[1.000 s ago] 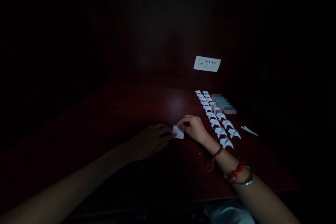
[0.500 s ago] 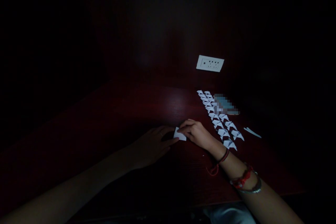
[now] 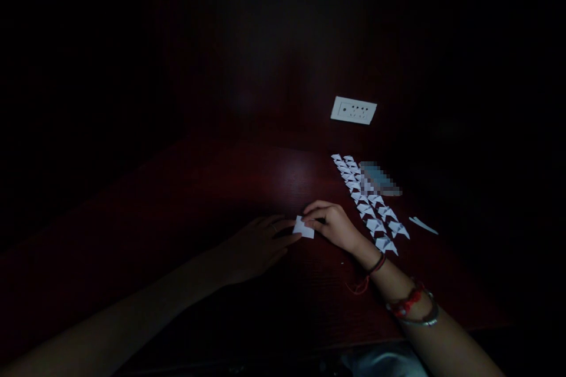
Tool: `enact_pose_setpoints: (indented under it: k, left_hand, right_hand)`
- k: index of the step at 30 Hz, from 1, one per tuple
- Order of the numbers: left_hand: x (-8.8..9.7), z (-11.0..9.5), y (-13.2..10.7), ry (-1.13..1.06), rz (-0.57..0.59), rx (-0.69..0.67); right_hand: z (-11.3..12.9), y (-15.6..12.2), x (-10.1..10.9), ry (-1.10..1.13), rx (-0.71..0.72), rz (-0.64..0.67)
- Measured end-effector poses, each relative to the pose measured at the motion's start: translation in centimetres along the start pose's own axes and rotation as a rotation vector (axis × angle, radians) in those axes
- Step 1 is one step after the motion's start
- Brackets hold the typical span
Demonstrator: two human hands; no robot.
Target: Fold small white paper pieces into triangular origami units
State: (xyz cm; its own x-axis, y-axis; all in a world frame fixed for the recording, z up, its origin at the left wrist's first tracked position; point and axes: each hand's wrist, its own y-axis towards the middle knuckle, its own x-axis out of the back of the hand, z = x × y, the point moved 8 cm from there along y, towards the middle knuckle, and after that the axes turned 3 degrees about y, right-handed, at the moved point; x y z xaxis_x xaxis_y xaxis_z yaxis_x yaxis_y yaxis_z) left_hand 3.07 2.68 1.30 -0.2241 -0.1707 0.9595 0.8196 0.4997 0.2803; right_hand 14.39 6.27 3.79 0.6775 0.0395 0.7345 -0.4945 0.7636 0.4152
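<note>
A small white paper piece [image 3: 303, 228] lies on the dark red table [image 3: 186, 200] between my hands. My right hand [image 3: 332, 225] pinches its right edge with curled fingers; red string bracelets and a metal bangle sit on that wrist. My left hand [image 3: 256, 244] rests flat on the table with fingers stretched toward the paper's left edge, touching it. To the right, two rows of several small folded white paper pieces [image 3: 369, 203] run away from me.
A blurred-out flat object [image 3: 379, 179] lies beside the far end of the paper rows. A thin white paper scrap [image 3: 423, 225] lies further right. A white wall socket [image 3: 353, 110] sits on the dark wall behind. The surroundings are very dark.
Both hands stay at the paper piece with only small finger shifts; my right hand has slid slightly along its right edge. The view has moved a little.
</note>
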Motion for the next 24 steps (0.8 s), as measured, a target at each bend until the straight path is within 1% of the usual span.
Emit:
enact_pose_setpoints:
  k: [3,9,17,24]
  left_hand:
    - [0.1,0.0,0.0,-0.011,-0.005,0.007]
    - [0.2,-0.2,0.0,-0.011,0.014,0.009]
    - [0.3,-0.3,0.2,-0.019,0.044,0.016]
    - [0.5,-0.3,0.3,-0.031,0.051,-0.006]
  right_hand:
    - [0.1,0.0,-0.1,0.004,-0.003,0.007]
    - [0.8,0.0,-0.5,-0.022,0.042,0.050]
    - [1.7,-0.2,-1.0,-0.118,0.156,0.110]
    - [1.8,-0.3,-1.1,-0.162,0.164,0.148]
